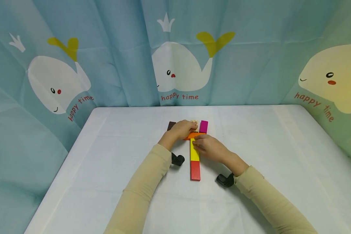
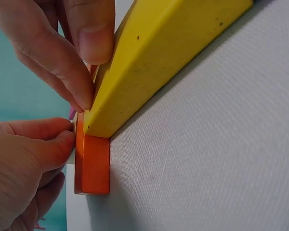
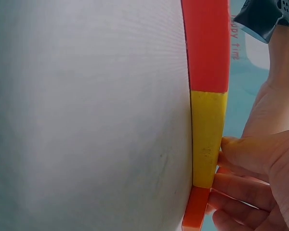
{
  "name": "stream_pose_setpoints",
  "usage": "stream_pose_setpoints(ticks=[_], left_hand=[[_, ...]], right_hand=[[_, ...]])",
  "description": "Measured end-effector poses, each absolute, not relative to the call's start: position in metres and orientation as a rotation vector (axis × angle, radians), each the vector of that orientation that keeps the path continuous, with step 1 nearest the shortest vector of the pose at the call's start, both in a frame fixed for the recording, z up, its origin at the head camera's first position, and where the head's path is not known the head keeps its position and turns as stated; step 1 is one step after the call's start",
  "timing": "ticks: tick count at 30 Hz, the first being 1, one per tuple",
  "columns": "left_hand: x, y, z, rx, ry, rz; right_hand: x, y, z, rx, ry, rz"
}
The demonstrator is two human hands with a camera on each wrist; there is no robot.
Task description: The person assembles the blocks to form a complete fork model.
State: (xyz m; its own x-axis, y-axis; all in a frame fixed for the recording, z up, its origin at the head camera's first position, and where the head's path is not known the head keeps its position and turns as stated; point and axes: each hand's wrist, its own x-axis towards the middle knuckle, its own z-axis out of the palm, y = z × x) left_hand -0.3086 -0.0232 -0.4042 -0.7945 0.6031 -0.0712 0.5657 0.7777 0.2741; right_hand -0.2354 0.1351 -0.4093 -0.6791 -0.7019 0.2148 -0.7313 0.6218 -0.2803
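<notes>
My left hand (image 1: 183, 129) reaches over the far end of a block arrangement, pinching a small cream block (image 1: 195, 122) between thumb and fingers. Just in front of it lies an orange block (image 2: 95, 166), set crosswise. A yellow block (image 1: 194, 152) runs from its near side, and a red block (image 1: 195, 170) continues the line end to end. My right hand (image 1: 212, 148) rests its thumb and fingertips on the yellow block near the orange one. Beside the cream block is a magenta block (image 1: 203, 126). A dark brown block (image 1: 171, 125) is partly hidden behind my left hand.
All blocks lie on a white-covered table (image 1: 105, 156). Behind it hangs a blue curtain (image 1: 120, 65) with printed whales. Black wrist devices (image 1: 177, 159) hang close to the tabletop under both wrists.
</notes>
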Motion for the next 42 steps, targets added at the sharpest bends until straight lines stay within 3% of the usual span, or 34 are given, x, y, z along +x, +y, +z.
stream_pose_setpoints(ticks=[42], left_hand=[[-0.3052,-0.0212,-0.4006,0.896,2.798,0.356]], right_hand=[[-0.2343,0.1368,-0.4087,1.25,-2.721,0.552]])
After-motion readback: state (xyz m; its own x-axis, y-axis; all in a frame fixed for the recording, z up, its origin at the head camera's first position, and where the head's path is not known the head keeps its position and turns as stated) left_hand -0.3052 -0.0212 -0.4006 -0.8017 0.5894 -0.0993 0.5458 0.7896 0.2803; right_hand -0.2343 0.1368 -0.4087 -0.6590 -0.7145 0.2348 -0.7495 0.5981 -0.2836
